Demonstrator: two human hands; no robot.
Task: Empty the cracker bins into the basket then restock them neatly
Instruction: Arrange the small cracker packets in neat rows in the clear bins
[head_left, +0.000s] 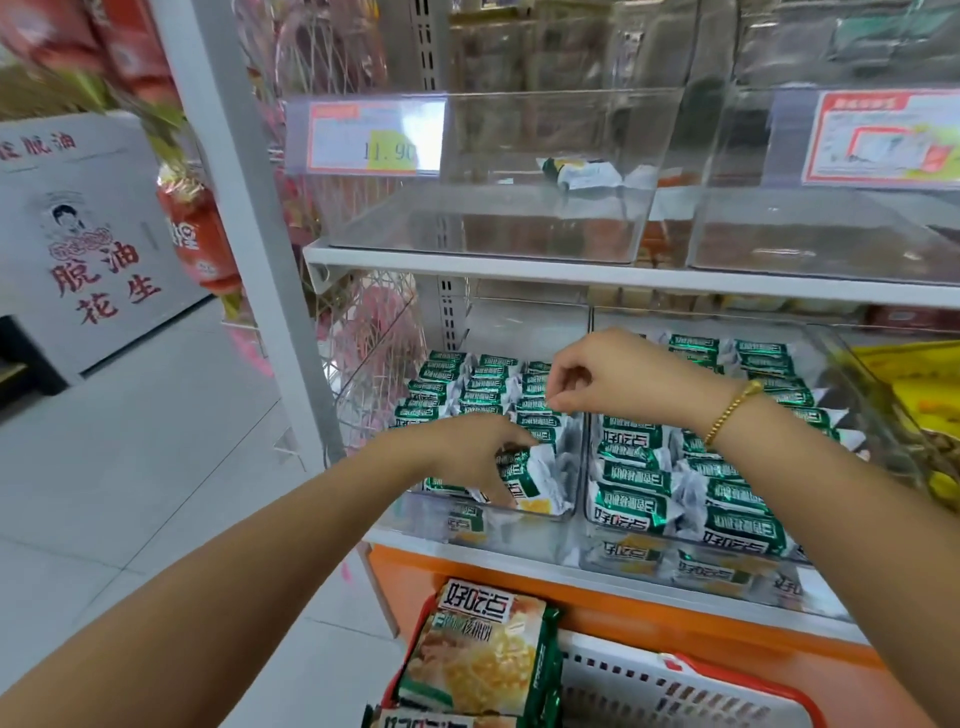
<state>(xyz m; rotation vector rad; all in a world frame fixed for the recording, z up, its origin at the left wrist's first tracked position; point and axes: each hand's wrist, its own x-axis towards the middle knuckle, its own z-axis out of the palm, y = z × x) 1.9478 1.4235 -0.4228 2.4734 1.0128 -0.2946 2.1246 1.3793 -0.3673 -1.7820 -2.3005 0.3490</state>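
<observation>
– On the lower white metal shelf (519, 566), what is the largest item?

– Item 1: two clear rectangular plastic bins side by side, the left bin (415, 512) and the right bin (841, 364). Both are lined with rows of small green-and-white foil cracker packets (644, 462) lying flat, long axes running left to right across each bin.

– And below the shelf?

– Item 2: a white slotted plastic basket with a red rim (649, 691), holding large green-edged cracker bags (483, 660).

– Above?

– Item 3: a clear upper bin (519, 218), bare but for a single packet (576, 174) at the back.

– The hands?

– Item 4: the left hand (462, 457), fingers curled round one held packet (524, 475) at the left bin's front right corner. The held packet is tilted, its long axis running front to back, crosswise to the rows.
Item 5: the right hand (602, 384), above the divide between the bins, fingers curled downward. Its fingertips are just at a packet's edge, but I cannot tell whether they pinch it.

– What does the next move turn on?

– In my judgement, the open gap at the left bin's front, directly under the left hand, which is the nearer one. The held packet likely needs a quarter turn to match the rows.
</observation>
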